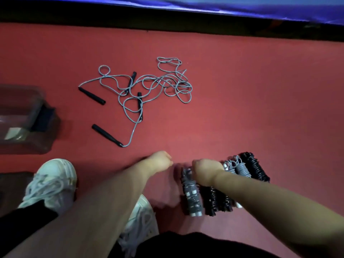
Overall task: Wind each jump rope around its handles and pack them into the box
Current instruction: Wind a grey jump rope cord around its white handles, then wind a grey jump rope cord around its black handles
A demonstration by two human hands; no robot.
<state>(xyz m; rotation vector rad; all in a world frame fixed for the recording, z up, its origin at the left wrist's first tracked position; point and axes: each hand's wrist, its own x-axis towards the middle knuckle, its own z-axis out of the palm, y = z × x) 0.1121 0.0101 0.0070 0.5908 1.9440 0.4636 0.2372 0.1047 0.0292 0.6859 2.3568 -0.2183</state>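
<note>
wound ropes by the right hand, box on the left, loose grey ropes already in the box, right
No: the head view shows the loose grey ropes lying tangled on the red floor, outside the box. The wound ropes are by the right hand, box on the left.

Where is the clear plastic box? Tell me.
In the head view, the clear plastic box sits on the red floor at the far left edge, left of the loose grey jump ropes and beyond the white sneaker.
</note>
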